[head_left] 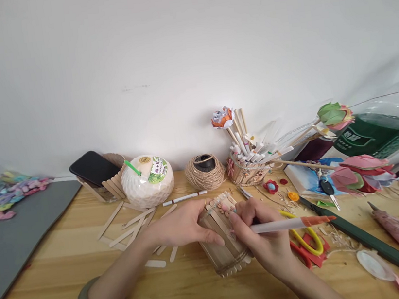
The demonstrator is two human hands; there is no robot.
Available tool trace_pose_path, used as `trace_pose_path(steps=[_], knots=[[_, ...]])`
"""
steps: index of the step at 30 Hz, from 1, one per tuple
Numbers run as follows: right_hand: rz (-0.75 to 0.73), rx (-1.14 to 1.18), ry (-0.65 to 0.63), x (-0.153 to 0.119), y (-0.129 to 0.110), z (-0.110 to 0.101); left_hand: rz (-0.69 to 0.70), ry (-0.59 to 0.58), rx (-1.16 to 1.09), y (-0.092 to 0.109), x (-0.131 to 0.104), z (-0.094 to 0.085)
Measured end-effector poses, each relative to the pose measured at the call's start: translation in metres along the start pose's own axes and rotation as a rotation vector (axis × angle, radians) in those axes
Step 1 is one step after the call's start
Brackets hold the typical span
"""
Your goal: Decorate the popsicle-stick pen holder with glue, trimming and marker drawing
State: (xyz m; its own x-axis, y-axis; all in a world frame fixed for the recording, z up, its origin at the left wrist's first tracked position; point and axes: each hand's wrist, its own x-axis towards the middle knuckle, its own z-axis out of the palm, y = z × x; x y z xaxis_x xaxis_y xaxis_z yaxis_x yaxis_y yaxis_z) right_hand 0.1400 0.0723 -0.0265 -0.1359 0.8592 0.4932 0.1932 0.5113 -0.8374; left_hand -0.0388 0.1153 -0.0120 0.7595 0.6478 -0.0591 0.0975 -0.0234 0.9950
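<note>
A small holder made of wooden craft sticks (pixel 218 252) lies tilted on the table in front of me, with twine near its lower end and a pale pink flower (pixel 224 208) near its upper end. My left hand (pixel 183 226) grips the holder from the left, thumb across its face. In my right hand (pixel 265 231) is a white marker pen (pixel 281 225) with an orange end pointing right. The pen's other end is hidden by my fingers, close to the flower. Whether it touches the holder, I cannot tell.
Loose craft sticks (pixel 132 229) lie left. Behind stand a phone (pixel 93 167), a wrapped coconut (pixel 145 186), a twine ball (pixel 206 175) and a pot of markers (pixel 248 172). Yellow-handled scissors (pixel 317 244), a long dark green tool (pixel 373 239) and paper flowers (pixel 360 175) crowd the right.
</note>
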Motion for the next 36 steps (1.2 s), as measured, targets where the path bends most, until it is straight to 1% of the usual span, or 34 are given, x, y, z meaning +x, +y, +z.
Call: trace_pose_path(steps=[6,13,17,23,36], knots=[[0.034,0.018,-0.001,-0.0006,-0.0002,0.0010,-0.001,0.010,0.012,0.0006,-0.0002,0.0006],[0.033,0.017,-0.024,0.0019,-0.0053,0.0017,0.006,0.006,0.002,0.0008,0.0003,0.0012],[0.039,0.003,0.004,0.0012,-0.0041,0.0016,0.008,-0.001,0.019,0.0014,-0.0001,0.0007],[0.050,-0.005,-0.006,0.0013,-0.0055,0.0015,0.015,0.006,0.036,0.0013,-0.0001,0.0001],[-0.018,0.014,-0.022,0.0021,-0.0039,0.0025,0.026,0.009,0.039,-0.0007,0.0003,-0.0001]])
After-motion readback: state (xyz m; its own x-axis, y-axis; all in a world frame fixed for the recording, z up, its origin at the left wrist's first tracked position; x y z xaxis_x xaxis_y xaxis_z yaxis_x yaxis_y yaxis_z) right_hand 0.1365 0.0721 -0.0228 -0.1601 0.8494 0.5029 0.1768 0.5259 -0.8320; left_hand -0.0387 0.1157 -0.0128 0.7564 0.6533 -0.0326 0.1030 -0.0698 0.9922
